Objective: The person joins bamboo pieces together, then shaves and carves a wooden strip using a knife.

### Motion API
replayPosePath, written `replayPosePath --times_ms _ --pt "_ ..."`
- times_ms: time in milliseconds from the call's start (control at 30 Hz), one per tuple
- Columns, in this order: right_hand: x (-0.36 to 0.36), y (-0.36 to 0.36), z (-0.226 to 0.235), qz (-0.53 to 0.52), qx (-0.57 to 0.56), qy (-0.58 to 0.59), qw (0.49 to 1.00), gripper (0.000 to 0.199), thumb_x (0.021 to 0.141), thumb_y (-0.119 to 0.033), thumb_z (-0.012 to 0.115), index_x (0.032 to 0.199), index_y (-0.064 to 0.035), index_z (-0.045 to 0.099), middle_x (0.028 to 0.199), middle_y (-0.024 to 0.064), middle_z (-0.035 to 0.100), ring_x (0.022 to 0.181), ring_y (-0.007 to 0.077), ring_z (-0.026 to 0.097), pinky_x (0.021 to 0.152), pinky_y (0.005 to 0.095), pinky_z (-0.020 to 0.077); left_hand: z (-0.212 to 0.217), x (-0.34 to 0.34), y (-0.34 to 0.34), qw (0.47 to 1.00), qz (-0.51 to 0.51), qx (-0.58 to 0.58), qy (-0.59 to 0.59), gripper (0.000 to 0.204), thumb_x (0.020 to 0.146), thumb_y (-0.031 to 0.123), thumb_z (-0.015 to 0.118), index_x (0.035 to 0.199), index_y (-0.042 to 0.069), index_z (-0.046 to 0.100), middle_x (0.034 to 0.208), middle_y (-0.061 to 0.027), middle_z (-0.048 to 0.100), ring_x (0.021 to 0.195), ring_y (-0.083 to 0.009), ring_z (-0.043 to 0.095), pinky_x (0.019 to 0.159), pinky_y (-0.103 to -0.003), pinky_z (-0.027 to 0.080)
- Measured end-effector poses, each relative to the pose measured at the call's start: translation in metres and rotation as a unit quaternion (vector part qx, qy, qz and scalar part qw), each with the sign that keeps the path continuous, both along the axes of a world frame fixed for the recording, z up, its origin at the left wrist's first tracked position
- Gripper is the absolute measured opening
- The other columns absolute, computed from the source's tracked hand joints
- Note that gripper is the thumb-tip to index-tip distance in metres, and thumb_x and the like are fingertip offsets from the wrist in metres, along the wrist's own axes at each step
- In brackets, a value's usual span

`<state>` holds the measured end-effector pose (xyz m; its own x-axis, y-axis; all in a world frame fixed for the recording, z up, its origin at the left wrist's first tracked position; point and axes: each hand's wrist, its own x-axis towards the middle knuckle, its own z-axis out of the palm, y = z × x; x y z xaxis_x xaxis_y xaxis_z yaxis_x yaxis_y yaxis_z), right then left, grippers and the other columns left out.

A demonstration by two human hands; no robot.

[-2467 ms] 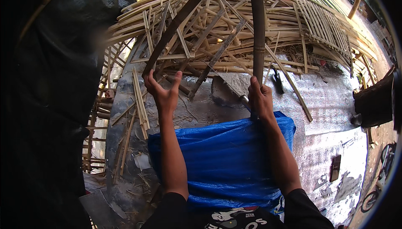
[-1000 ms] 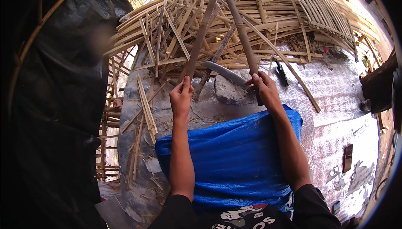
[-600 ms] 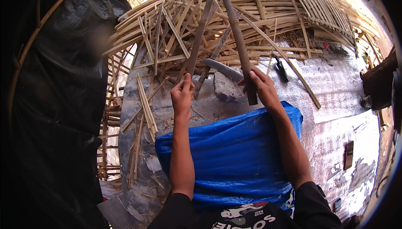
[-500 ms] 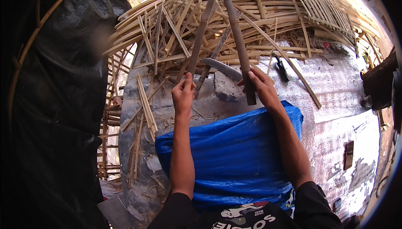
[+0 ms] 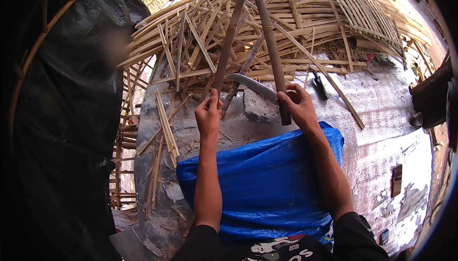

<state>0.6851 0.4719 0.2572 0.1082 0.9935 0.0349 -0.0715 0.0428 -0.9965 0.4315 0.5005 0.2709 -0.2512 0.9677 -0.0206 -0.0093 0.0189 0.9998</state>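
Two long brown bamboo pieces lean toward each other and meet at the top edge of the view. My left hand (image 5: 208, 113) is closed round the lower end of the left bamboo piece (image 5: 227, 51). With fingers and thumb, my right hand (image 5: 300, 106) grips the right bamboo piece (image 5: 273, 51) just above its cut end. A curved knife blade (image 5: 255, 86) runs leftward from behind that piece; its handle is hidden, so I cannot tell whether my right hand holds it too. Below the blade sits a rough grey stone (image 5: 260, 107).
A blue tarp (image 5: 262, 180) covers my lap. Split bamboo strips (image 5: 205, 36) are heaped ahead, with a slatted bamboo panel (image 5: 365, 10) at far right. Loose strips (image 5: 165, 122) lie left, a black object (image 5: 318, 85) right, on silvery sheeting (image 5: 381, 101). Black sheeting (image 5: 71, 118) hangs at left.
Both hands keep hold of the bamboo pieces and sit slightly lower in view. The fingers of my right hand have shifted a little on its piece. The knife blade appears slightly lower.
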Motion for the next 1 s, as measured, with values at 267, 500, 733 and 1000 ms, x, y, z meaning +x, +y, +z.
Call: replayPosePath --times_ms 267,500,733,1000 --pt "0.054 0.008 -0.015 -0.277 0.001 -0.096 0.956 0.044 0.088 -0.029 0.075 0.114 0.0033 0.063 0.098 0.0158 0.071 0.088 0.0200 0.066 0.080 0.0324 0.0511 0.026 -0.057 -0.002 0.982 0.119 0.053 0.133 0.058 0.088 0.052 0.073 0.057 0.005 0.056 0.051 0.0060 0.043 0.047 -0.0044 0.034 0.048 -0.025 0.022" --pt "0.052 0.001 0.006 -0.298 -0.022 -0.135 0.945 0.053 0.083 -0.038 0.079 0.114 0.0021 0.065 0.095 0.0156 0.071 0.086 0.0197 0.066 0.081 0.0322 0.0512 0.042 -0.093 -0.011 0.926 0.201 0.105 0.300 0.051 0.081 0.049 0.080 0.066 0.004 0.061 0.058 0.0012 0.053 0.054 -0.0107 0.046 0.053 -0.028 0.035" --pt "0.046 -0.001 0.002 -0.309 -0.036 -0.154 0.938 0.049 0.086 -0.042 0.077 0.116 -0.0043 0.067 0.093 0.0127 0.073 0.083 0.0177 0.066 0.080 0.0316 0.0511 0.020 -0.115 -0.004 0.913 0.256 0.096 0.304 0.054 0.080 0.050 0.079 0.100 0.001 0.065 0.101 -0.0071 0.066 0.090 -0.0214 0.059 0.082 -0.038 0.047" --pt "0.049 0.007 -0.013 -0.270 -0.006 -0.177 0.946 0.047 0.088 -0.037 0.075 0.120 -0.0031 0.067 0.097 0.0130 0.073 0.085 0.0180 0.068 0.080 0.0302 0.0507 0.001 -0.080 0.000 0.907 0.055 -0.031 0.417 0.054 0.078 0.051 0.079 0.097 0.002 0.065 0.081 -0.0113 0.068 0.072 -0.0273 0.066 0.071 -0.039 0.052"
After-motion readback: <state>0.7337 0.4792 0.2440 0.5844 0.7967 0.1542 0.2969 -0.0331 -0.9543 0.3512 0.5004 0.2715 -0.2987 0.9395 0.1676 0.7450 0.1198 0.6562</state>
